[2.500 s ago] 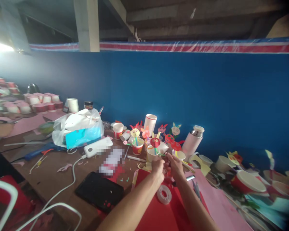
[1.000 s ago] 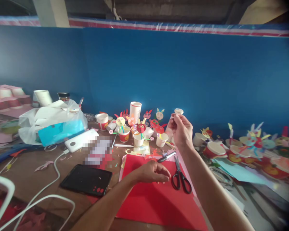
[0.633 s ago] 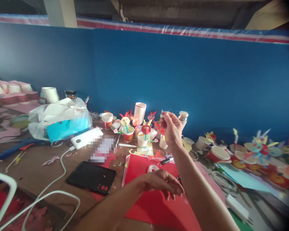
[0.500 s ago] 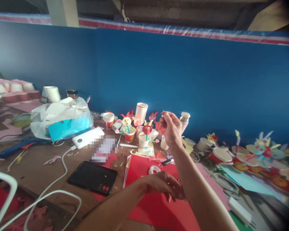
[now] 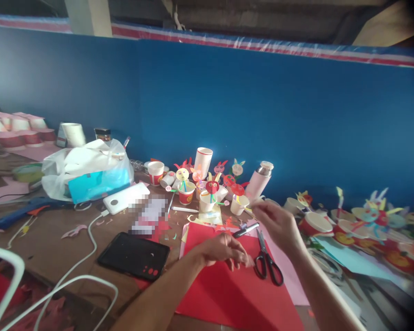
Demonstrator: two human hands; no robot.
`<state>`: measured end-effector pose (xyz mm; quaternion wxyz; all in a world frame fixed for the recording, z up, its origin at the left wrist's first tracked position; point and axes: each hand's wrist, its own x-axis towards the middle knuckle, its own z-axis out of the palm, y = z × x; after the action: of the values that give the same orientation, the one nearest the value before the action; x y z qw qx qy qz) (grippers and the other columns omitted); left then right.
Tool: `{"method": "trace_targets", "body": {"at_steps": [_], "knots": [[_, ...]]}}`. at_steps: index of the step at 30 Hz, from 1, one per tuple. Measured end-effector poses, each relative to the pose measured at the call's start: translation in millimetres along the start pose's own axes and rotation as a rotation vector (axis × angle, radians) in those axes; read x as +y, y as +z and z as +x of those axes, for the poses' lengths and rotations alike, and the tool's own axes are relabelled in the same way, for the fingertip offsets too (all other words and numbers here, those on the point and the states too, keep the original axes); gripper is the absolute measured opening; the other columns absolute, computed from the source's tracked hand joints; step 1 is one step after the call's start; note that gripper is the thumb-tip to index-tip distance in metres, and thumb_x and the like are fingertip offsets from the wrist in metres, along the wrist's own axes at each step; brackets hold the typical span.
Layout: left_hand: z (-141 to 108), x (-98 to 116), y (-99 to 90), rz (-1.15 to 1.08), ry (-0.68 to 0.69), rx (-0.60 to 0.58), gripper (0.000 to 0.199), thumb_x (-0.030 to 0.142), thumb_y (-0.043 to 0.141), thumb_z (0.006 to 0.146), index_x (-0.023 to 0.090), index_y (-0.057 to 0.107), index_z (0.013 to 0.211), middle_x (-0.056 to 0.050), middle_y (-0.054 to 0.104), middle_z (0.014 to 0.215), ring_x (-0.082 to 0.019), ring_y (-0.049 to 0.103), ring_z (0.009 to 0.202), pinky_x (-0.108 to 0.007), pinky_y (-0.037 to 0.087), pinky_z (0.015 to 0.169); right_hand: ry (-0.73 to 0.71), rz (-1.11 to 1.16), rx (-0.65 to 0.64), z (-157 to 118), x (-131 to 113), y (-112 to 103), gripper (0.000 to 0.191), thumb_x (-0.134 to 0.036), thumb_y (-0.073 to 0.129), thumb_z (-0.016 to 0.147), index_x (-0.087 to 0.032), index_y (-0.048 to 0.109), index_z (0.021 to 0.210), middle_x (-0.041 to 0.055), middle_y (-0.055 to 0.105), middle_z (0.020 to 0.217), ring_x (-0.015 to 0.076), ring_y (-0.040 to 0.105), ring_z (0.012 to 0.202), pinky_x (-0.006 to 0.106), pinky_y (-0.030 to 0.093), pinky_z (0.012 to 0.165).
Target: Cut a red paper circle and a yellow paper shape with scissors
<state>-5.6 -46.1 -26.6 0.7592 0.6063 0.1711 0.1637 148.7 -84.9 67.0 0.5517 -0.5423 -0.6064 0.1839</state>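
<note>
My left hand (image 5: 226,252) hovers over a red sheet of paper (image 5: 221,294), its fingers bent loosely downward and apart, with nothing plainly held. The fingertips are slightly blurred near the black-handled scissors (image 5: 267,264), which lie on the sheet's right side. To the right, my right hand (image 5: 278,223) is raised with thumb and fingers pinched together; what is between them, if anything, does not show. Just beyond its fingertips stands a paper cup (image 5: 239,205) with a red paper figure. A black marker (image 5: 246,230) lies between my hands.
Several cups with paper animal figures (image 5: 212,186) stand at the back, beside a pink thermos (image 5: 260,177). A black phone case (image 5: 134,255), white power bank (image 5: 126,197) and cable are on the left, near a plastic bag (image 5: 55,170). More decorated cups (image 5: 315,223) fill the right.
My right hand has come down and right from in front of the thermos, uncovering the figures and scissors. My left hand has shifted slightly up and left, and the white tape roll is now hidden.
</note>
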Motion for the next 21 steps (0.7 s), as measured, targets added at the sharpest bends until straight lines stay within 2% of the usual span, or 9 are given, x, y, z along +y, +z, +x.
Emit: {"method": "trace_targets", "body": {"at_steps": [2, 4, 8, 11, 18, 21], "knots": [[2, -2, -1.4, 0.025, 0.008, 0.023, 0.02, 0.033, 0.067, 0.066, 0.015, 0.072, 0.072, -0.004, 0.064, 0.068, -0.01, 0.053, 0.054, -0.02, 0.042, 0.049, 0.017, -0.088, -0.049, -35, 7, -10, 0.008, -0.026, 0.068, 0.071, -0.02, 0.069, 0.066, 0.0007, 0.062, 0.063, 0.0149, 0.053, 0.059, 0.025, 0.04, 0.056], [3, -4, -1.5, 0.049, 0.016, 0.039, 0.022, 0.035, 0.066, 0.068, 0.015, 0.072, 0.074, -0.004, 0.064, 0.069, -0.01, 0.053, 0.054, -0.02, 0.042, 0.05, 0.058, -0.244, -0.107, -67, 17, -16, 0.02, -0.034, 0.06, 0.078, -0.021, 0.066, 0.064, -0.001, 0.055, 0.056, 0.0144, 0.049, 0.051, 0.024, 0.038, 0.049], [4, -7, 0.4, 0.082, 0.035, 0.034, 0.022, 0.035, 0.065, 0.069, 0.016, 0.073, 0.076, -0.004, 0.065, 0.072, -0.009, 0.051, 0.054, -0.019, 0.042, 0.049, 0.118, -0.343, -0.105, -107, 33, -20, 0.024, -0.04, 0.053, 0.082, -0.022, 0.064, 0.071, 0.0026, 0.063, 0.068, 0.0174, 0.055, 0.06, 0.025, 0.043, 0.056], [3, -8, 2.6, 0.118, 0.059, 0.013, 0.021, 0.034, 0.064, 0.069, 0.016, 0.073, 0.076, -0.004, 0.066, 0.07, -0.009, 0.051, 0.054, -0.019, 0.042, 0.048, 0.145, -0.372, -0.067, -116, 33, -19, 0.025, -0.042, 0.052, 0.083, -0.022, 0.065, 0.073, 0.0035, 0.065, 0.072, 0.0179, 0.056, 0.062, 0.025, 0.044, 0.058], [4, -13, 9.6, 0.112, 0.054, 0.022, 0.02, 0.034, 0.069, 0.065, 0.015, 0.073, 0.07, -0.005, 0.065, 0.064, -0.011, 0.052, 0.052, -0.021, 0.043, 0.048, 0.086, -0.495, -0.099, -117, 28, -11, 0.026, -0.041, 0.05, 0.084, -0.023, 0.06, 0.07, 0.0015, 0.061, 0.066, 0.0168, 0.054, 0.06, 0.025, 0.043, 0.058], [3, -10, 8.0, 0.107, 0.052, 0.064, 0.024, 0.037, 0.067, 0.068, 0.014, 0.072, 0.069, -0.006, 0.065, 0.065, -0.011, 0.052, 0.051, -0.02, 0.042, 0.047, 0.104, -0.512, -0.077, -129, 35, -19, 0.027, -0.044, 0.047, 0.085, -0.024, 0.057, 0.07, 0.0014, 0.061, 0.068, 0.018, 0.058, 0.063, 0.026, 0.046, 0.059]]}}
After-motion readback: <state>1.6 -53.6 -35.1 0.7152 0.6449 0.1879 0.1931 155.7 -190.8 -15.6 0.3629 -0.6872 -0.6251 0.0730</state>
